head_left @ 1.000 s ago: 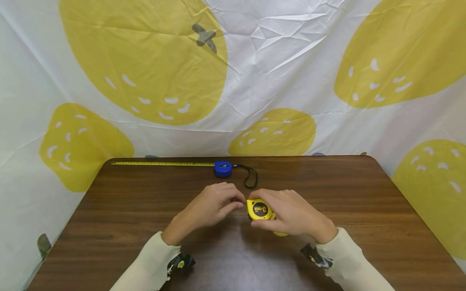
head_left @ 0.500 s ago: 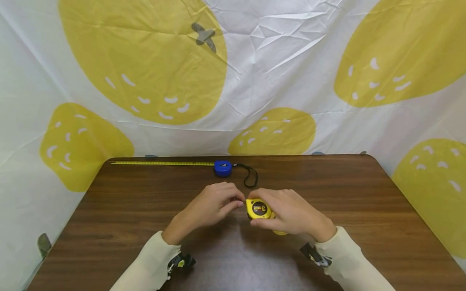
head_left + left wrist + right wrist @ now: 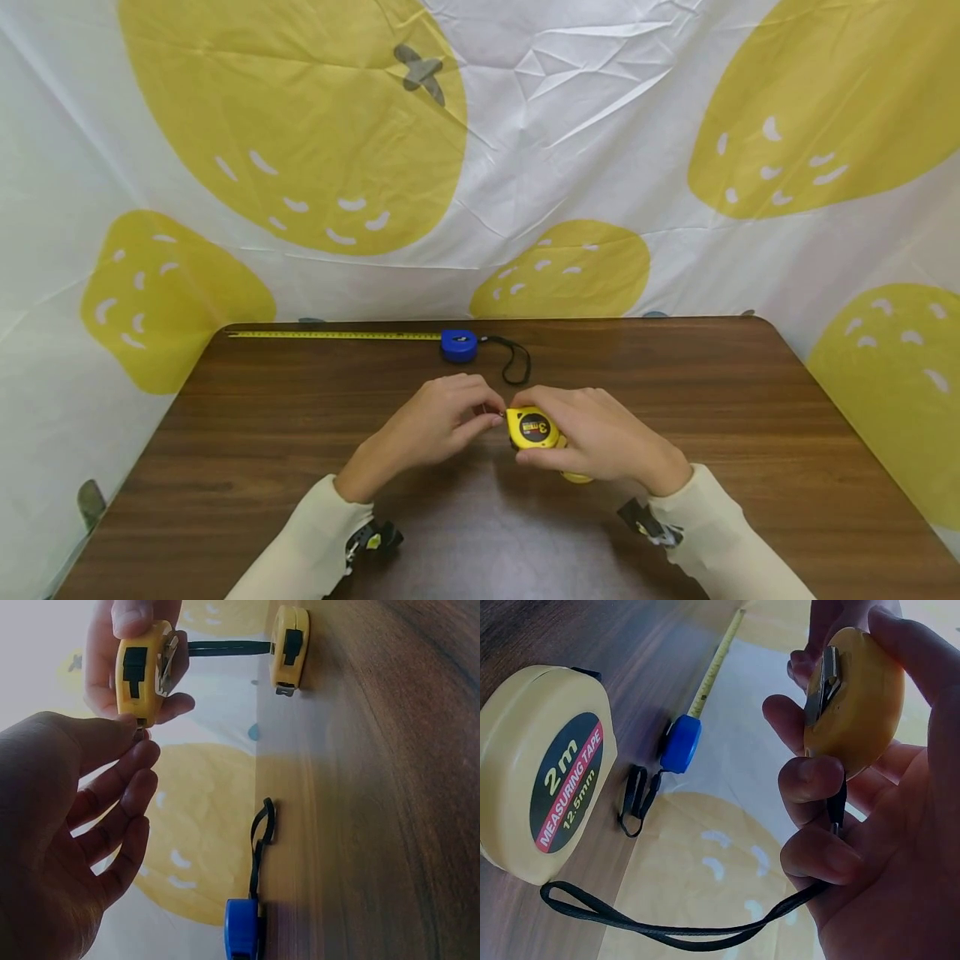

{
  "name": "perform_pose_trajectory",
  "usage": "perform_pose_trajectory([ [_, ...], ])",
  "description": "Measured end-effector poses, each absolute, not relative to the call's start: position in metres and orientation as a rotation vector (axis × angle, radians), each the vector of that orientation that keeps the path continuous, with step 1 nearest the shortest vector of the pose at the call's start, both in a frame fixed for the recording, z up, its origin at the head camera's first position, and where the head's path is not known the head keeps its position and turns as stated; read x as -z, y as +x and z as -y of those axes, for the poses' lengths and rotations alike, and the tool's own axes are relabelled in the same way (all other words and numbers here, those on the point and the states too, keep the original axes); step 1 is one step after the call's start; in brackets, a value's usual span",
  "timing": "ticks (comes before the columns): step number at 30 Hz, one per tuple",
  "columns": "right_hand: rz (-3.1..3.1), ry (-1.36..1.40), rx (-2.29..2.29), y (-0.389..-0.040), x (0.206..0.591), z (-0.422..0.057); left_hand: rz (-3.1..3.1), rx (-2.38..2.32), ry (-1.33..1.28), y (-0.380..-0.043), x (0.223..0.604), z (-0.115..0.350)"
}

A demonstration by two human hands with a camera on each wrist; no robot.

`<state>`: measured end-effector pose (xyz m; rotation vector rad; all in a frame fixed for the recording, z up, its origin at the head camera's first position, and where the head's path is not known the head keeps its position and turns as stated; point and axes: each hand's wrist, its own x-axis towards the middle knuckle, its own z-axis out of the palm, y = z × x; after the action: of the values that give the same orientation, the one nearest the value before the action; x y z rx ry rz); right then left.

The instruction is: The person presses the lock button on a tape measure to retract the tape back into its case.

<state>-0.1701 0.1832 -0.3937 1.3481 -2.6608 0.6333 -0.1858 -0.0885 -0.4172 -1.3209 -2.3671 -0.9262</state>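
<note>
Brown tabletop [image 3: 720, 392], grip of right hand [image 3: 602, 437] round yellow tape measure [image 3: 534, 428], of left hand [image 3: 435, 423] on its half-hidden tab [image 3: 139, 735]

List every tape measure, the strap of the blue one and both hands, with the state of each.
Held yellow tape measure: drawn in, only the blade's end showing
Blue tape measure: on the table, blade extended
Blue one's strap: slack, looped
Other yellow tape measure: drawn in
Left hand: pinching the held tape's end
Right hand: gripping its case
</note>
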Motion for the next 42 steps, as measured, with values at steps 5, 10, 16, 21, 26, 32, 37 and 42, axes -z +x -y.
perform_pose_trajectory([
  [5, 2.666, 1.342, -0.637, -0.17, 0.394, -0.183, 2.368, 0.942, -1.325, -0.186, 0.417, 0.088],
  [10, 2.681, 1.322, -0.644, -0.171, 0.396, -0.182, 2.399, 0.94, -1.314, -0.186, 0.418, 0.088],
  [16, 2.698, 1.314, -0.684, -0.172, 0.398, -0.181, 2.438, 0.931, -1.298, -0.185, 0.418, 0.087],
  [21, 2.713, 1.323, -0.739, -0.174, 0.401, -0.182, 2.451, 0.912, -1.3, -0.185, 0.419, 0.087],
  [26, 2.704, 1.321, -0.71, -0.175, 0.404, -0.18, 2.469, 0.89, -1.295, -0.185, 0.42, 0.087],
  [32, 2.682, 1.314, -0.601, -0.175, 0.41, -0.176, 2.547, 0.863, -1.293, -0.185, 0.421, 0.089],
  [37, 2.704, 1.306, -0.578, -0.175, 0.415, -0.173, 2.588, 0.837, -1.308, -0.187, 0.424, 0.09],
  [42, 2.722, 1.303, -0.556, -0.174, 0.418, -0.169, 2.642, 0.831, -1.319, -0.189, 0.426, 0.092],
])
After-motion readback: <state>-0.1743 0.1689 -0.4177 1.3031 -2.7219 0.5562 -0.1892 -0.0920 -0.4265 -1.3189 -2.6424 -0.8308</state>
